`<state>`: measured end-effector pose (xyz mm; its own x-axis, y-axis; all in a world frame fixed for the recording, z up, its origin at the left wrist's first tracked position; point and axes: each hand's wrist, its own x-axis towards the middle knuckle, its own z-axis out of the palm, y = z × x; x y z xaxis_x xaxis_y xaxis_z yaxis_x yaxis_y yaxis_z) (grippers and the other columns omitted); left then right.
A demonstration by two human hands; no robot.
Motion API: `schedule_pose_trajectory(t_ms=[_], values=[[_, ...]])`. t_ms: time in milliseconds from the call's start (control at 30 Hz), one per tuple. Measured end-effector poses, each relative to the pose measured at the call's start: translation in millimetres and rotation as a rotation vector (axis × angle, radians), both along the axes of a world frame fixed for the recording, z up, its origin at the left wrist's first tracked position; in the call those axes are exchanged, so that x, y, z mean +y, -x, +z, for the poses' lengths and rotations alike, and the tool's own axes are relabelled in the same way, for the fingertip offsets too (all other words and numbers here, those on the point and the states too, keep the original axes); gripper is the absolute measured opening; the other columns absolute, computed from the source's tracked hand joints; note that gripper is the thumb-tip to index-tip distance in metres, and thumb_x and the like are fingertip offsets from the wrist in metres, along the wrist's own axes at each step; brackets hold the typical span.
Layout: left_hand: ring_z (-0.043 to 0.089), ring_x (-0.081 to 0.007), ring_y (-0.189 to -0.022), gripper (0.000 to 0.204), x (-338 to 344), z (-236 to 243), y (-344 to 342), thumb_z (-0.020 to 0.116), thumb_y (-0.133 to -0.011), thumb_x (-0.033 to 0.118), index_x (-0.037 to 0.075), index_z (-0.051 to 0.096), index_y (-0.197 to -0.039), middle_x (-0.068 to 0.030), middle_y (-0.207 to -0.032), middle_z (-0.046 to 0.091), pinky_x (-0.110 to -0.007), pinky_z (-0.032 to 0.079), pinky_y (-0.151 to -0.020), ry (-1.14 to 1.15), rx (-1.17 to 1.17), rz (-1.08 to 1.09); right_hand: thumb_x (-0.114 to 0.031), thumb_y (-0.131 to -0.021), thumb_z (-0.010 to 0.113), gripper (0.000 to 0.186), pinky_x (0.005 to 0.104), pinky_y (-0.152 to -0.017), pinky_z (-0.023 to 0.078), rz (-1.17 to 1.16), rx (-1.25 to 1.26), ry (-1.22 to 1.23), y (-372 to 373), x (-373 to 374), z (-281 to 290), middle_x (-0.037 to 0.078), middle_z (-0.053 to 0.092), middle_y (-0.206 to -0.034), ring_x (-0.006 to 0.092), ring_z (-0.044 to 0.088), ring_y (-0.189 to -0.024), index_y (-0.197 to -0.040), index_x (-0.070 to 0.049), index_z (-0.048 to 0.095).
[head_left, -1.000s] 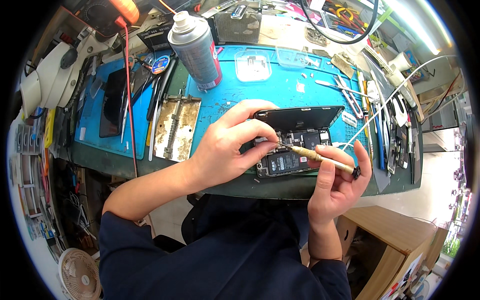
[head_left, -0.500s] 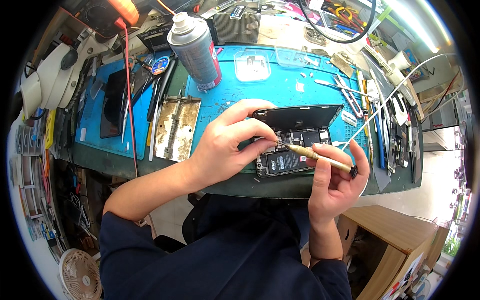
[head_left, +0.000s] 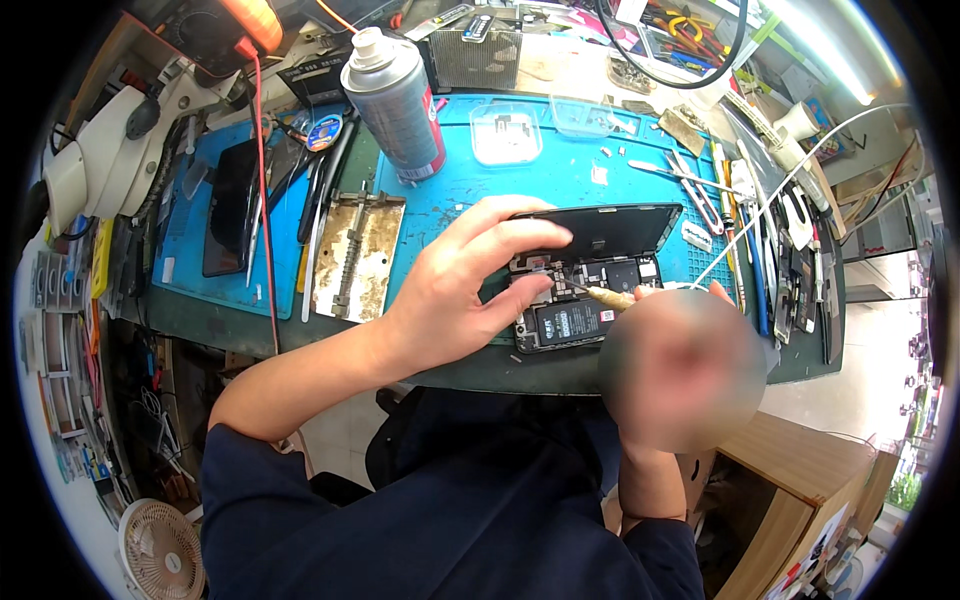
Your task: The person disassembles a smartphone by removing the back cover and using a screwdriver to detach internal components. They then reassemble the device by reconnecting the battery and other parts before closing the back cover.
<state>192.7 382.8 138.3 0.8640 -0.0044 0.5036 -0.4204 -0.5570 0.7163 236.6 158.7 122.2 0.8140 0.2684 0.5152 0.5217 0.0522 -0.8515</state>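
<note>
An opened smartphone lies near the front edge of the bench, its black screen tilted up along the far side. My left hand steadies that screen at its left end, index finger across the front and other fingers partly hidden behind. Its thumb is apart from the index finger, over the left part of the phone's inner boards. A slim screwdriver with a pale gold handle points into the phone's middle. The handle's rear runs into my right hand, which is blurred, so its fingers cannot be made out.
A spray can stands behind my left hand on the blue mat. Nearby are a metal board holder, a small clear tray and tweezers. Another dark phone lies left. Hand tools line the right side.
My left index finger has lifted off the screwdriver's shaft, away from the thumb, and onto the screen. The screwdriver remains pointed into the phone. My right hand has become blurred.
</note>
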Motion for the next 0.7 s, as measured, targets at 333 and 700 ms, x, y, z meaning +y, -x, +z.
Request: schedule_pose_trajectory(t_ms=[333, 700], values=[[0.071, -0.0213, -0.1, 0.043, -4, -18, -2, 0.064, -0.097, -0.002, 0.002, 0.058, -0.139, -0.0164, -0.12, 0.069, -0.032, 0.058, -0.086, 0.295, 0.099, 0.084, 0.006, -0.096, 0.064, 0.054, 0.0426, -0.088, 0.062, 0.006, -0.479, 0.084, -6, 21, 1, 0.029, 0.069, -0.111, 0.0369, 0.073, -0.1, -0.141, 0.001, 0.036], [0.068, -0.013, -0.103, 0.045, -2, -16, -3, 0.062, -0.098, -0.003, -0.002, 0.052, -0.142, -0.0139, -0.12, 0.07, -0.029, 0.057, -0.092, 0.608, 0.25, -0.026, 0.008, -0.093, 0.067, 0.046, 0.041, -0.084, 0.065, -0.028, -0.628, 0.265, 2, 34, 6, 0.026, 0.071, -0.112, 0.037, 0.074, -0.097, -0.131, 0.002, 0.043]])
